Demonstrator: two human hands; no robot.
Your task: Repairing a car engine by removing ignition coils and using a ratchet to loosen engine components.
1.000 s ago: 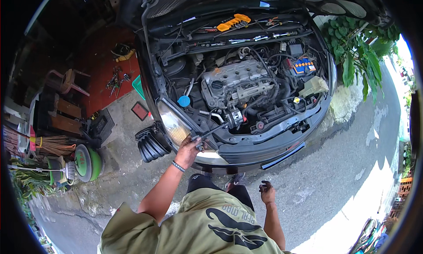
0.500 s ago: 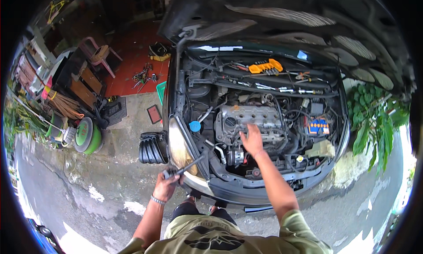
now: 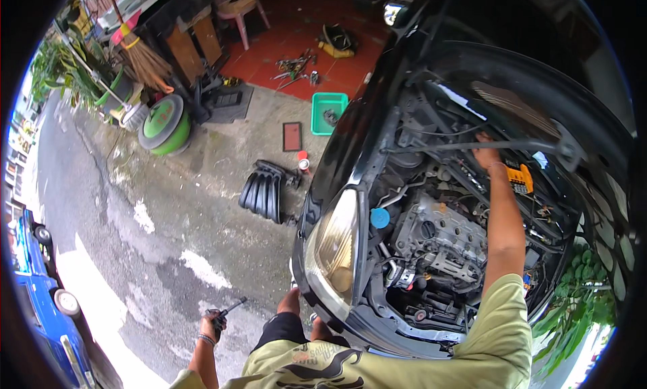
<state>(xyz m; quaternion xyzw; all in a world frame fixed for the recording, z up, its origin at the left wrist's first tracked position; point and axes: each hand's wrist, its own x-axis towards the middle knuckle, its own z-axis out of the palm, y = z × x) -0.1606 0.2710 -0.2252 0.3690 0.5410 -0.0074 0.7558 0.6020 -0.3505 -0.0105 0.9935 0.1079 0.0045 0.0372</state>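
Low over the pavement, my left hand (image 3: pixel 214 323) is closed around a dark stick-like part (image 3: pixel 234 307) with a thick end and a thin shaft pointing away from me. My right hand (image 3: pixel 484 154) reaches across to the back of the engine bay, beside tools lying along the cowl. Its fingers are partly hidden, so any grip is unclear. An orange socket holder (image 3: pixel 519 178) lies just right of that wrist. Below my right forearm is the engine's silver valve cover (image 3: pixel 448 228), with a black cap and several round holes.
A hood strut (image 3: pixel 465 146) crosses near my right hand. The headlight (image 3: pixel 333 247) and blue cap (image 3: pixel 380 218) are nearer. On the ground are a black ribbed manifold (image 3: pixel 263 197), red-framed panel (image 3: pixel 292 137), green tray (image 3: pixel 329 96), can (image 3: pixel 303 162) and scattered tools (image 3: pixel 294 67).
The view has swung left. My right hand has gone from above the engine to the rear of the bay. My left hand has moved away from the headlight, still holding the dark part.
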